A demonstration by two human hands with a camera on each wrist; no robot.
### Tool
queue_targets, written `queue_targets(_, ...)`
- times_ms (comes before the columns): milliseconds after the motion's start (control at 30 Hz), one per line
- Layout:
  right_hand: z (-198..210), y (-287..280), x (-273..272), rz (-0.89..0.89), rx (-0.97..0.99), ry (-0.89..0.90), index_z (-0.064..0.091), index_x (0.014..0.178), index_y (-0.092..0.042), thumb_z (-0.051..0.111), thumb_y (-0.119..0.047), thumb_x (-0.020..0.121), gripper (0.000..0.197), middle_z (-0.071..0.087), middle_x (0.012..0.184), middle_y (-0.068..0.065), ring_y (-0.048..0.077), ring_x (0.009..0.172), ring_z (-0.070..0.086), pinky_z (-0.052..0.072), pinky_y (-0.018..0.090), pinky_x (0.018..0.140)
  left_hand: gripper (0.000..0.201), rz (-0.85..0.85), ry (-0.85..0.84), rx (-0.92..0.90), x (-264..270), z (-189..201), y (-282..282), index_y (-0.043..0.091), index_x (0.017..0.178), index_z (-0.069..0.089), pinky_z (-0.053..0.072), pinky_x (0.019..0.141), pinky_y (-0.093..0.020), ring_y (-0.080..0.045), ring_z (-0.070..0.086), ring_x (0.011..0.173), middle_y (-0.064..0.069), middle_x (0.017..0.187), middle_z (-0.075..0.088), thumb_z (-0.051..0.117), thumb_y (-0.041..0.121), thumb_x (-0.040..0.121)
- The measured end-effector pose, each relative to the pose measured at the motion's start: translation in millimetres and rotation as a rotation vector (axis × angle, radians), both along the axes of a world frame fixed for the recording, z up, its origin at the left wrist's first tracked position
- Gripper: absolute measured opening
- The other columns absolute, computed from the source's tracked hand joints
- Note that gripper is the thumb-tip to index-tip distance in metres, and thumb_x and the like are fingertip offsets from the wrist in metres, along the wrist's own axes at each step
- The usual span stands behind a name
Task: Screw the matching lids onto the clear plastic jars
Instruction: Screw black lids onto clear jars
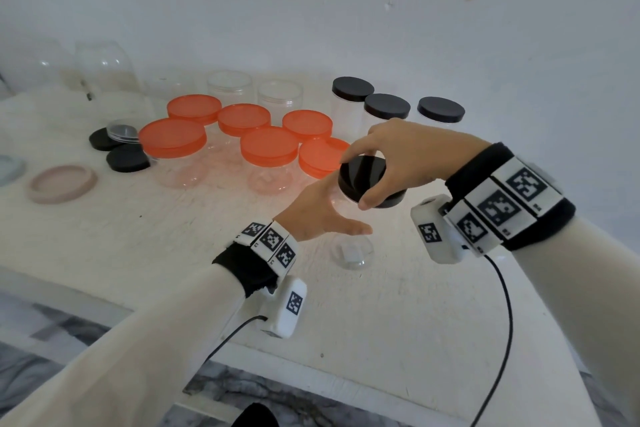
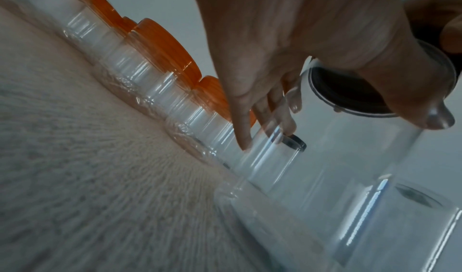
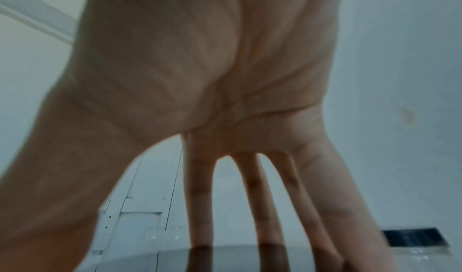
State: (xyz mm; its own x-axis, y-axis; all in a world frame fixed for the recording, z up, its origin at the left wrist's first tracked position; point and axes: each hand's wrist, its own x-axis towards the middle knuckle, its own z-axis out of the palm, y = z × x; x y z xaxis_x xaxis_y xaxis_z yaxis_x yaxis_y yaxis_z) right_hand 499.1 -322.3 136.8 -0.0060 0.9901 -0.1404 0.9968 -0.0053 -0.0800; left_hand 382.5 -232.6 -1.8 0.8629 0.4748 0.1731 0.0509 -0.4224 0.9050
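White tabletop carries orange-lidded jars at the back and, nearer, a clear jar grasped by the left hand, while the right hand grips the black lid on its mouth.

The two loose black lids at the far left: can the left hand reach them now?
Probably not at once: the left hand holds the clear jar under the right hand's black lid. Once released, bare table leaves the loose black lids reachable.

Loose lids left of capped jars — wall behind.
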Motion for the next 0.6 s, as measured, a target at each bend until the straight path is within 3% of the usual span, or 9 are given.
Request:
queue_targets(100,-2,-1,1,-0.021,-0.019,-0.012,0.052,0.128,-0.033,0.076,-0.045,0.07,0.064,0.043,0.092,-0.018,0.01,0.095,0.044,0.039,0.017,0.07,0.091,-0.001,0.015,0.008,0,2,0,0.039,0.13,0.036,0.037,0.107,-0.037,-0.005,0.045,0.124,0.014,0.13,0.052,0.078,0.053,0.051)
queue_targets(167,-3,-2,1,-0.047,-0.058,-0.014,0.045,0.133,-0.036,0.075,-0.045,0.072,0.068,0.042,0.106,-0.008,0.015,0.101,0.044,0.042,0.026,0.081,0.09,-0.023,0.027,0.026,-1,4,-1,0.038,0.132,0.034,0.037,0.106,-0.032,-0.003,0.044,0.124,0.015,0.131,0.05,0.077,0.053,0.054)
queue_targets(233,-4,-5,3,-0.061,-0.088,-0.016,0.041,0.136,-0.038,0.074,-0.043,0.073,0.071,0.039,0.112,-0.005,0.017,0.103,0.045,0.044,0.031,0.088,0.087,-0.089,0.05,0.025,-4,5,1,0.038,0.135,0.032,0.036,0.103,-0.028,-0.002,0.042,0.126,0.016,0.136,0.046,0.081,0.045,0.063)
queue_targets(333,-7,-12,13,-0.105,-0.097,-0.018,0.038,0.138,-0.037,0.073,-0.04,0.074,0.073,0.037,0.115,-0.005,0.018,0.102,0.047,0.045,0.033,0.09,0.086,-0.152,0.121,0.074,-9,3,10,0.03,0.141,0.031,0.034,0.105,-0.023,-0.003,0.038,0.13,0.011,0.143,0.041,0.078,0.032,0.069)
queue_targets(433,-10,-18,29,-0.188,-0.079,-0.034,0.035,0.14,-0.036,0.073,-0.036,0.075,0.075,0.037,0.12,-0.003,0.02,0.104,0.046,0.045,0.034,0.09,0.09,-0.046,0.149,0.165,-12,5,22,0.019,0.142,0.034,0.038,0.103,-0.021,-0.003,0.046,0.122,0.007,0.135,0.049,0.081,0.031,0.066)
queue_targets(500,-16,-21,40,-0.238,-0.06,-0.062,0.031,0.142,-0.035,0.072,-0.034,0.076,0.078,0.036,0.125,0.0,0.022,0.108,0.043,0.044,0.037,0.093,0.077,0.06,0.095,0.275,-10,7,30,0.015,0.135,0.043,0.041,0.095,-0.014,-0.003,0.051,0.112,0.005,0.126,0.055,0.08,0.028,0.069)
queue_targets(567,-22,-23,50,-0.283,-0.023,-0.068,0.028,0.144,-0.034,0.073,-0.034,0.076,0.081,0.035,0.128,0.001,0.024,0.113,0.04,0.043,0.041,0.095,0.062,0.158,0.036,0.418,-6,8,39,0.011,0.129,0.05,0.034,0.088,-0.003,-0.006,0.051,0.11,0.0,0.125,0.057,0.077,0.024,0.074)
queue_targets(600,-26,-24,55,-0.298,0.0,-0.068,0.027,0.144,-0.034,0.072,-0.033,0.077,0.081,0.035,0.13,0.001,0.024,0.115,0.038,0.043,0.042,0.096,0.056,0.199,0.013,0.509,-2,7,43,0.01,0.126,0.053,0.03,0.089,-0.003,-0.009,0.05,0.112,-0.002,0.125,0.057,0.076,0.022,0.076)
